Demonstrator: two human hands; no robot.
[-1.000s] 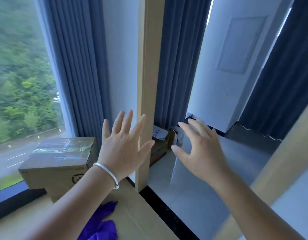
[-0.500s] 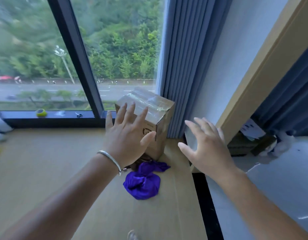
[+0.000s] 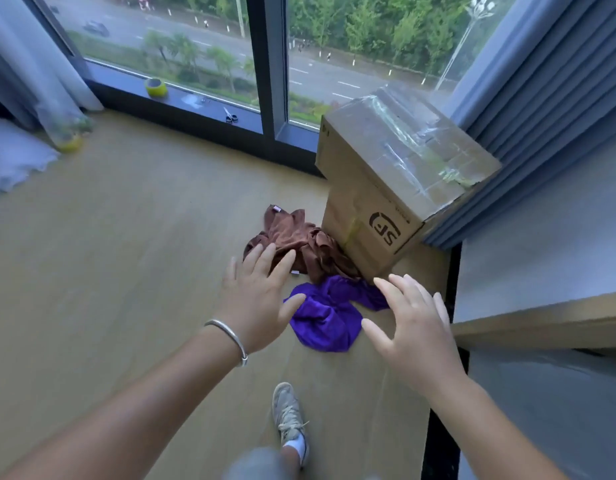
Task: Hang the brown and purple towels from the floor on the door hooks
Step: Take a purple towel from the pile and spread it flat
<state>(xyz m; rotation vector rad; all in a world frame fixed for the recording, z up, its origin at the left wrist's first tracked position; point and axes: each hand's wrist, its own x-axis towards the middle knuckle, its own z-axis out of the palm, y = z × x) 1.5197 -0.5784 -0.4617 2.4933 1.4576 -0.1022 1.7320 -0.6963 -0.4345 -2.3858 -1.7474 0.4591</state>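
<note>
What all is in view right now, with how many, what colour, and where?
brown towel: one, brown, crumpled on floor beside box
purple towel: one, purple, on floor nearer the person
cardboard box: one, tan, taped, by the curtain
curtain: one, blue-grey, right of window
tape roll: one, yellow-green, on sill
scissors: one pair, on sill
shoe: one, grey-white, bottom centre
bracelet: one, silver, left wrist
left hand: open, above the towels
right hand: open, above the purple towel

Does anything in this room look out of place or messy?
Yes. A brown towel and a purple towel lie crumpled on the wooden floor beside a taped cardboard box. Scissors sit on the window sill.
</note>
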